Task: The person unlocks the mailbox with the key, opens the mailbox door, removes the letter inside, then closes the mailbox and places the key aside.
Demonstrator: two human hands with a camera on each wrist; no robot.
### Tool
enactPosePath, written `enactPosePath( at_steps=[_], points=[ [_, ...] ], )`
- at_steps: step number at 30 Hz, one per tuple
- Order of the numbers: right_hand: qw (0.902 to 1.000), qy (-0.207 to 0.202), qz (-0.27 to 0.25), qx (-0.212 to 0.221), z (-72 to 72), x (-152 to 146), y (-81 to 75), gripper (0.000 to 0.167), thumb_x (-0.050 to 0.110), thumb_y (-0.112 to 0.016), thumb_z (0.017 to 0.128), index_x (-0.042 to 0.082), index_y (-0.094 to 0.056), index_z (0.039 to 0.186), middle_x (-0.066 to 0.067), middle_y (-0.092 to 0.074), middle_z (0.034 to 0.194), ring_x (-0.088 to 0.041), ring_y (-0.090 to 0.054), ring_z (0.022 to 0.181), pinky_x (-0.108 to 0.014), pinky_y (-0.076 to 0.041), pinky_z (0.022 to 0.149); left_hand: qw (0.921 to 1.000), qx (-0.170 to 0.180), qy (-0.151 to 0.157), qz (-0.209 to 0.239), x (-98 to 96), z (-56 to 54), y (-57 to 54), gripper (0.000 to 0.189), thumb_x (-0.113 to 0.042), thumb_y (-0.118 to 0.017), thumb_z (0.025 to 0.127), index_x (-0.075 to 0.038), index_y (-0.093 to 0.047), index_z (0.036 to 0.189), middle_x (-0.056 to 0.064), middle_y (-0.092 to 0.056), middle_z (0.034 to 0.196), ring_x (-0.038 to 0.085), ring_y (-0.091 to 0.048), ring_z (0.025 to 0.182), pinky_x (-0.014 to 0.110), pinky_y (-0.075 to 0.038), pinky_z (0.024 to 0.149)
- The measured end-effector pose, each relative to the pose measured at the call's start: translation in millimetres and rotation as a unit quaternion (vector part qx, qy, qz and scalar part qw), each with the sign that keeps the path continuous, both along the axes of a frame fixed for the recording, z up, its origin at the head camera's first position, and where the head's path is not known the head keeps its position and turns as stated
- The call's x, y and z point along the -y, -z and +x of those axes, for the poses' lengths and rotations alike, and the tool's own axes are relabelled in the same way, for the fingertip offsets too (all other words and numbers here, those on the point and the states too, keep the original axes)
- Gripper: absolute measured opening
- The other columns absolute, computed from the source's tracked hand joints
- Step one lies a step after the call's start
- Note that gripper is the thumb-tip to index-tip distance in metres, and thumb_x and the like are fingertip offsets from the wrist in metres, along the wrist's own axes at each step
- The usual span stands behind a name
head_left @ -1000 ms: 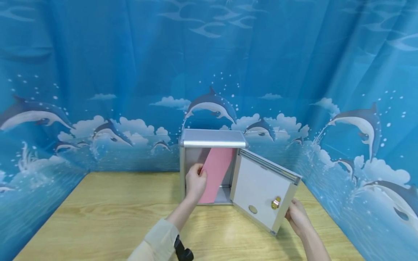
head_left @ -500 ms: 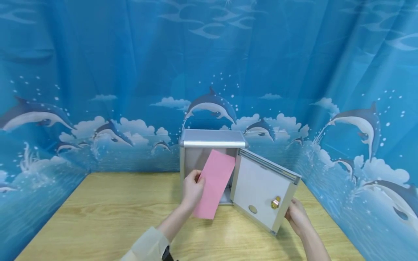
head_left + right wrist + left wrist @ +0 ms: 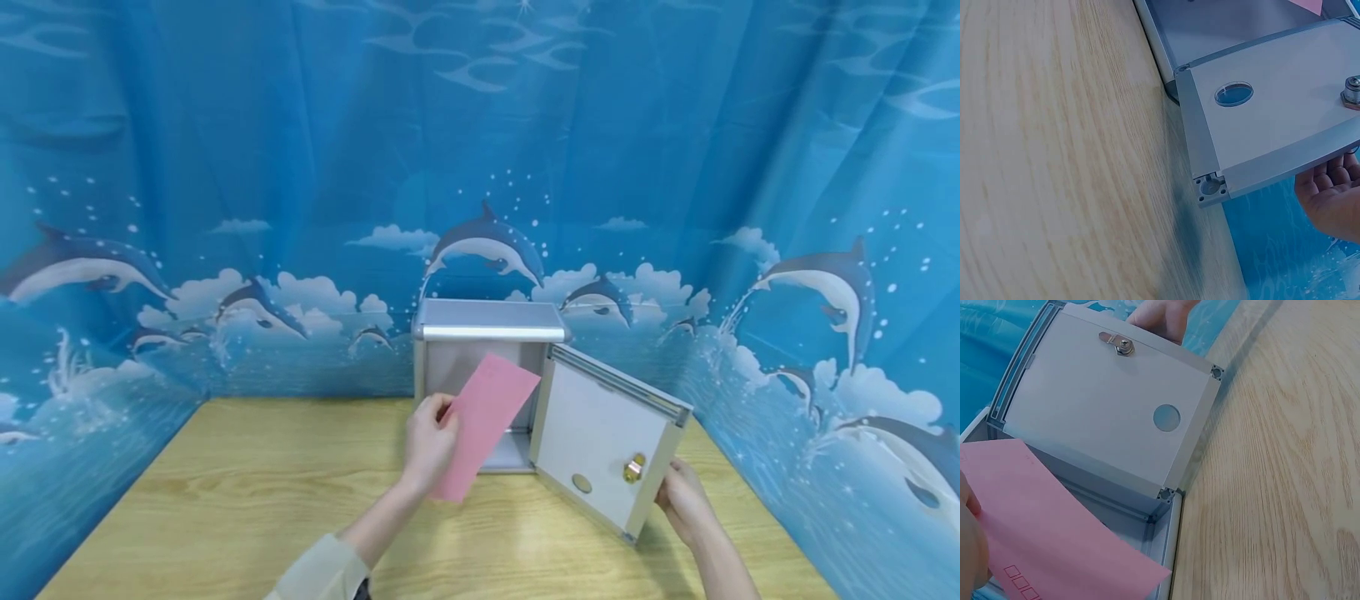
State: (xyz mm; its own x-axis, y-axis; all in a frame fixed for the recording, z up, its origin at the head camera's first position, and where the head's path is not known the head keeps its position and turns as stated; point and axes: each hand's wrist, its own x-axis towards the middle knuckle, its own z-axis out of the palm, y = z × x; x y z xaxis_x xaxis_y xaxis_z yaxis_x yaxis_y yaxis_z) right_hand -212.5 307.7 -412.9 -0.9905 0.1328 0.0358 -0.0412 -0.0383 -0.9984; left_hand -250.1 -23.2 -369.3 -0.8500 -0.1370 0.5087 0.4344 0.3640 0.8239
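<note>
My left hand (image 3: 431, 443) pinches a pink envelope (image 3: 487, 425) by its left edge, tilted in front of the metal letter box (image 3: 491, 320). Red printed squares show along one end of the envelope (image 3: 1060, 531) in the left wrist view. The box's hinged door (image 3: 600, 442) stands swung out to the right. My right hand (image 3: 684, 503) grips the door's outer edge, its fingers partly hidden behind it. In the right wrist view the right hand's fingers (image 3: 1322, 181) curl at the edge of the door (image 3: 1291, 119).
A brass-coloured cam lock (image 3: 633, 468) and a small round window (image 3: 581, 482) sit on the door's inner face. The box stands at the back of a wooden table (image 3: 262, 492). A blue dolphin-print curtain (image 3: 337, 167) hangs behind and along the sides.
My left hand has drawn the envelope out of the box, toward me and leftward, tilting it further. The right hand and the door have stayed in place.
</note>
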Motion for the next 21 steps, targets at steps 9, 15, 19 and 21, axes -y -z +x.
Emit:
enactPosePath(
  at_steps=[9,15,19,21],
  points=[
    [1.0,0.001,0.004,0.005,0.7,0.1,-0.6,0.017,0.017,-0.042,0.098,0.019,-0.058,0.092,0.006,-0.065,0.077,-0.007,-0.058,0.07,-0.024,-0.045,0.067,0.9876,-0.107,-0.012,-0.114,7.5,2.9,-6.3,0.013,0.006,-0.063,0.077,-0.002,-0.068,0.085,0.006,-0.062,0.082,0.02,-0.061,0.077,0.034,-0.05,0.071],
    [0.9999,0.008,0.007,0.008,-0.1,0.2,-0.3,0.018,0.017,-0.042,0.098,0.02,-0.059,0.091,0.007,-0.064,0.077,-0.007,-0.058,0.069,-0.024,-0.045,0.066,0.9693,-0.142,-0.004,-0.201,5.8,6.3,-7.0,0.012,0.004,-0.066,0.076,-0.006,-0.067,0.083,0.002,-0.062,0.081,0.016,-0.06,0.073,0.03,-0.05,0.066],
    [0.9999,0.008,0.004,0.005,-0.3,0.1,-0.1,0.018,0.017,-0.042,0.098,0.02,-0.058,0.091,0.007,-0.064,0.076,-0.007,-0.058,0.068,-0.024,-0.045,0.066,0.9529,-0.157,0.013,-0.259,4.5,8.6,-4.2,0.014,0.004,-0.065,0.074,-0.007,-0.067,0.083,0.0,-0.06,0.079,0.014,-0.059,0.07,0.027,-0.05,0.061],
    [1.0,0.005,-0.001,0.001,-0.4,0.0,0.2,0.019,0.015,-0.042,0.098,0.02,-0.059,0.091,0.007,-0.064,0.075,-0.007,-0.058,0.068,-0.024,-0.045,0.065,0.9423,-0.171,0.021,-0.287,4.3,8.8,-1.7,0.016,0.004,-0.066,0.074,-0.008,-0.067,0.083,-0.001,-0.059,0.078,0.013,-0.058,0.068,0.025,-0.049,0.058]
  ],
)
